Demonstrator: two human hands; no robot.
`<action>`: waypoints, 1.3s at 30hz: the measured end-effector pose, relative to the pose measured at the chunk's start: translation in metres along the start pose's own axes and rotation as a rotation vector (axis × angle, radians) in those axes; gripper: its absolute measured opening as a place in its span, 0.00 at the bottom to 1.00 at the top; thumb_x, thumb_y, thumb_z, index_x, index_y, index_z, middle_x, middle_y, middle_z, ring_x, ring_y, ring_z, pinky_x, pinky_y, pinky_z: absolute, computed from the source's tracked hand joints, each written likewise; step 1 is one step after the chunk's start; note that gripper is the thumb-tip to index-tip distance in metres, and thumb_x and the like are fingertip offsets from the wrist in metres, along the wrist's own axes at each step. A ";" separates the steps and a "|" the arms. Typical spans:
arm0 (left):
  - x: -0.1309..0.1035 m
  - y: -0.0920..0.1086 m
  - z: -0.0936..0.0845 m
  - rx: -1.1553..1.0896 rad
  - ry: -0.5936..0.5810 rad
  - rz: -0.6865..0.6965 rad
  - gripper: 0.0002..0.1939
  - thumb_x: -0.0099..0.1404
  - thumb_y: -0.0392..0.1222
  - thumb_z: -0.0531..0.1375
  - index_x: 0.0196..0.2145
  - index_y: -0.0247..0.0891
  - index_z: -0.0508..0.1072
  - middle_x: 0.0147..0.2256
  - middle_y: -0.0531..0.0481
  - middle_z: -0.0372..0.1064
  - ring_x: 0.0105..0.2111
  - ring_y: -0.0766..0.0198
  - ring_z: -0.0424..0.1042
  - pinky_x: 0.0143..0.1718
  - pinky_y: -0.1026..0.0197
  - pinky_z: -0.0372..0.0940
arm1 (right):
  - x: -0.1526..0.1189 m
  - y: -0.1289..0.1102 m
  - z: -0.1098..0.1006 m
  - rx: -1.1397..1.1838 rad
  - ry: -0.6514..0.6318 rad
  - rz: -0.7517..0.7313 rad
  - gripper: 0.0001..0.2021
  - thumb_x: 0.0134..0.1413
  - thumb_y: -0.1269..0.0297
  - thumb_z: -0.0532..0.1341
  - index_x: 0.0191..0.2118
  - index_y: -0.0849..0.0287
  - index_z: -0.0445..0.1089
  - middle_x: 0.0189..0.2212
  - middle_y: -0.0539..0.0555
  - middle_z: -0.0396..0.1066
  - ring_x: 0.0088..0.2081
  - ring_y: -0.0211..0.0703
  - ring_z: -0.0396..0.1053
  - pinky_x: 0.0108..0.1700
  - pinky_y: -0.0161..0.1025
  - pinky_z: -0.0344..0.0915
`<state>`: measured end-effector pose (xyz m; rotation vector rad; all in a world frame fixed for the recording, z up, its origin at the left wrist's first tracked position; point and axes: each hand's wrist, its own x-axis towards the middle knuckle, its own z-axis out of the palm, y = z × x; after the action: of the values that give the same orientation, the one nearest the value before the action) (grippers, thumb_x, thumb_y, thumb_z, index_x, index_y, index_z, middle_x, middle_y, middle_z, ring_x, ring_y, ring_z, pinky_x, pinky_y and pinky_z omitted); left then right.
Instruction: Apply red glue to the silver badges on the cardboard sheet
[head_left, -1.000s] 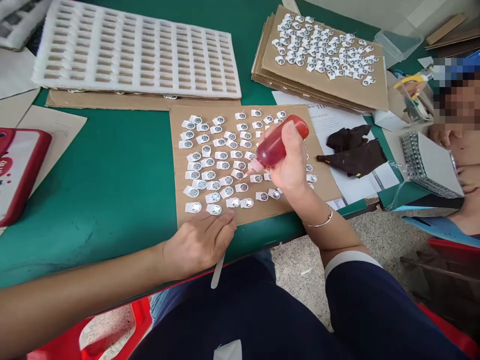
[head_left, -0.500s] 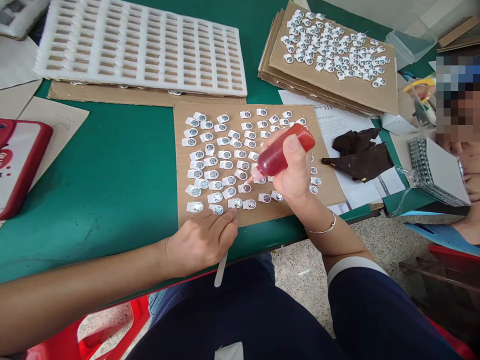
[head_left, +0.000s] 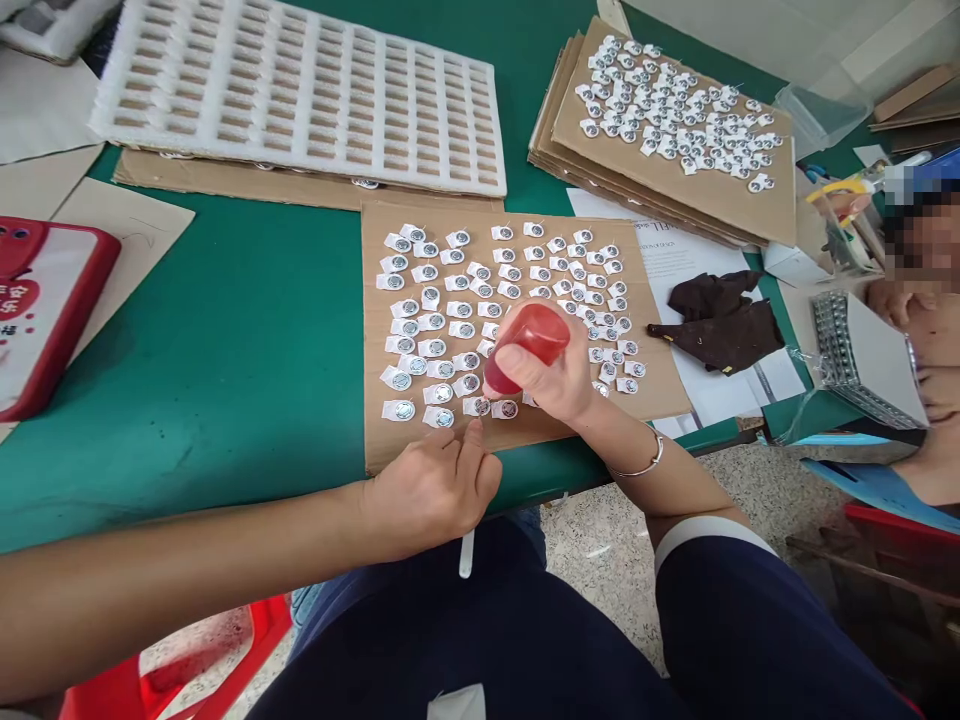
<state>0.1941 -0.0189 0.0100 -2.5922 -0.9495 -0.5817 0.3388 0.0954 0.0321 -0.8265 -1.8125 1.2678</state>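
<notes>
My right hand (head_left: 559,375) is wrapped round a red squeeze bottle (head_left: 529,345), tipped so its nozzle end points down at the front rows of small round metallic pieces on white tabs (head_left: 439,417). The tip itself is mostly hidden. These pieces lie in rows on a brown cardboard sheet (head_left: 382,450). At the sheet's front edge my left hand (head_left: 435,490) is closed on a flat white stick (head_left: 466,555), whose lower end sticks out below the palm. Its index finger reaches to the edge of a piece (head_left: 477,407) under the bottle.
A white foam tray with slots (head_left: 300,90) lies behind on cardboard. Stacked cardboard (head_left: 675,190) at back right bears more pieces. A dark brown cloth (head_left: 727,320) is on papers to the right. A red-edged phone case (head_left: 52,310) lies left. Another person's hand (head_left: 900,300) is at far right.
The bottle has moved left and toward me, and tipped more upright, to a piece in the front row. My left hand has shifted slightly right. The whole view has shifted a little.
</notes>
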 end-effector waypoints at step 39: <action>0.003 0.004 0.000 0.060 -0.001 0.065 0.05 0.60 0.28 0.54 0.26 0.28 0.67 0.32 0.33 0.73 0.26 0.58 0.73 0.29 0.57 0.70 | 0.001 0.001 0.008 -0.201 -0.074 -0.274 0.11 0.43 0.60 0.67 0.29 0.56 0.65 0.24 0.47 0.66 0.26 0.36 0.63 0.30 0.38 0.64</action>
<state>0.1986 -0.0205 0.0107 -2.5602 -0.8659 -0.5269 0.3313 0.0930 0.0292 -0.6169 -2.0569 0.9634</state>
